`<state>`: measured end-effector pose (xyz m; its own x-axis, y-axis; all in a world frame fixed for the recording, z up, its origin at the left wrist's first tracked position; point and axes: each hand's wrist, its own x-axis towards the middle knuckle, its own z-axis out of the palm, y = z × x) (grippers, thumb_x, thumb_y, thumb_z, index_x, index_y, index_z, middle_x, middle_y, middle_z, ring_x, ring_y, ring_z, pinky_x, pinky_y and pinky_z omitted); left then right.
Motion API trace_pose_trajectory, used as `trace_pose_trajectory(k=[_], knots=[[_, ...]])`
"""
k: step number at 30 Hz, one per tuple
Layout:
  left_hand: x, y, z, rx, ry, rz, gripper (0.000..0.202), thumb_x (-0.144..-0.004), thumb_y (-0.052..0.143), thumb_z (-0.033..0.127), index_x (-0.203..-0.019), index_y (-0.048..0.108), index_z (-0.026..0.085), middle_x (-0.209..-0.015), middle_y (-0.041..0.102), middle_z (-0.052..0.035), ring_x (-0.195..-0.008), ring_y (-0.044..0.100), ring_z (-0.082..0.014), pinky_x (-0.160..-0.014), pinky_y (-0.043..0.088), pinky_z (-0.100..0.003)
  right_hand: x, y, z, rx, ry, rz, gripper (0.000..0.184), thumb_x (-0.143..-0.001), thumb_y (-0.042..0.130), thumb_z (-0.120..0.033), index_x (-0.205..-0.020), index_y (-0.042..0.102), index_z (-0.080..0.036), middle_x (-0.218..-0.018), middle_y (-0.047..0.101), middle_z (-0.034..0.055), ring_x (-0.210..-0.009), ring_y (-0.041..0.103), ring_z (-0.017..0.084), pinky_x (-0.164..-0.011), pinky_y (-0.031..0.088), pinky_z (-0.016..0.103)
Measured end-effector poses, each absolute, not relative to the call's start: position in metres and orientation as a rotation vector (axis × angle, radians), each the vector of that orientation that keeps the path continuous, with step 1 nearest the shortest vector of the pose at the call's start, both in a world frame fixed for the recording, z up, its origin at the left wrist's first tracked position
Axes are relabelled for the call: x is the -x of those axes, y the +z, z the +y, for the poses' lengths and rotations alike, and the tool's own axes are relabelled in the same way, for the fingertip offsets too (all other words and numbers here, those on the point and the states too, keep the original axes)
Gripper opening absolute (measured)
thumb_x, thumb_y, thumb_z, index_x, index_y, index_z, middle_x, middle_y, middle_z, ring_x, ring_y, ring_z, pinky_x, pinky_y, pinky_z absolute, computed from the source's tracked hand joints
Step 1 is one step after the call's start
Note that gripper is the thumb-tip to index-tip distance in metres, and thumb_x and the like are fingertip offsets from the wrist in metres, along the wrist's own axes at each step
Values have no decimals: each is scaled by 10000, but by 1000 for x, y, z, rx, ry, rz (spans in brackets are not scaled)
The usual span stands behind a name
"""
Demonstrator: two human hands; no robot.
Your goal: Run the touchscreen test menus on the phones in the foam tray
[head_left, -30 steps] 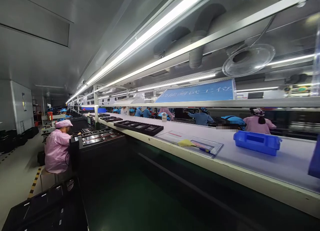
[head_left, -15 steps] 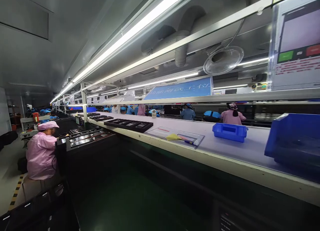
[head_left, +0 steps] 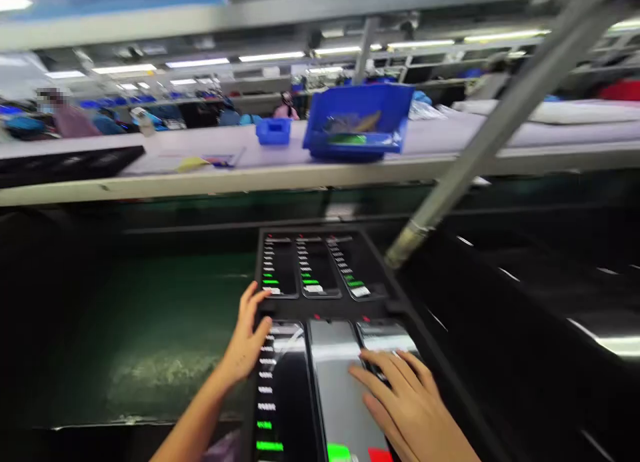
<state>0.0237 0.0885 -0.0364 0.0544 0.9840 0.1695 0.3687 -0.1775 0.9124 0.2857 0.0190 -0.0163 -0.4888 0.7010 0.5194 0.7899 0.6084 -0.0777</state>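
Below me lies a black tray with smartphones in two rows. In the far row, three phones, such as the middle phone, show dark screens with white and green text. A near-left phone has a similar list. The near-middle phone has a grey screen with a green and a red patch at the bottom. My left hand is at the tray's left edge, fingers apart. Over the near-right phone, partly covering it, my right hand is spread with nothing gripped.
Beyond the tray runs a pale shelf carrying a large blue bin, a small blue bin and a black tray. A slanted metal post stands to the right. Green surface stretches left. People sit farther back.
My view has swung right and down from the shelf and ceiling lights. Both my hands and the tray of phones now show; neither hand was visible before.
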Motion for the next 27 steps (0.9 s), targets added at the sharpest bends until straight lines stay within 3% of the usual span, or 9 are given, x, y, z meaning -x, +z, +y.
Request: trace_pose_trajectory(k=[5, 9, 14, 17, 21, 27], knots=[[-23, -34, 89, -1674, 1065, 1428, 393, -849, 405, 360, -1224, 430, 245, -1461, 200, -77, -1376, 138, -231, -1105, 186, -475, -276, -3, 13, 1404, 98, -2249, 366, -920, 272, -222, -925, 635, -272, -1004, 592, 35, -992, 513, 166, -967, 287, 418], [-22, -33, 88, -1717, 1069, 1444, 394, -841, 419, 343, -1220, 434, 237, -1458, 222, -80, -1372, 160, -225, -1111, 185, -458, -276, 9, 9, 1298, 382, -2344, 364, -912, 300, -240, -824, 652, -266, -1034, 553, 43, -1017, 476, 177, -973, 275, 451], [-22, -32, 89, -1723, 1070, 1442, 402, -834, 433, 347, -1215, 438, 219, -1461, 220, -95, -1372, 158, -223, -1116, 174, -454, -274, 23, 5, 1029, 699, -2591, 257, -875, 429, -301, -840, 681, -330, -1173, 493, 6, -1105, 418, 190, -1035, 187, 503], [-23, -30, 89, -1704, 1038, 1448, 397, -838, 426, 336, -1221, 434, 232, -1470, 203, -85, -1372, 160, -221, -1114, 181, -458, -273, 23, 6, 1054, 716, -2619, 246, -877, 440, -327, -848, 683, -343, -1193, 492, -1, -1109, 419, 186, -1051, 172, 500], [-23, -29, 88, -1702, 1023, 1461, 402, -838, 430, 342, -1227, 432, 244, -1470, 202, -74, -1374, 151, -222, -1111, 198, -455, -277, 14, 7, 1143, 508, -2431, 365, -921, 301, -331, -945, 662, -281, -1114, 527, 54, -1076, 444, 189, -1028, 230, 480], [-22, -27, 86, -1799, 1021, 1475, 379, -858, 427, 369, -1216, 460, 247, -1455, 225, -73, -1367, 169, -237, -1098, 230, -468, -277, 9, 9, 1326, 407, -2325, 369, -926, 298, -287, -869, 662, -277, -1079, 550, 36, -1043, 473, 172, -1037, 210, 469]])
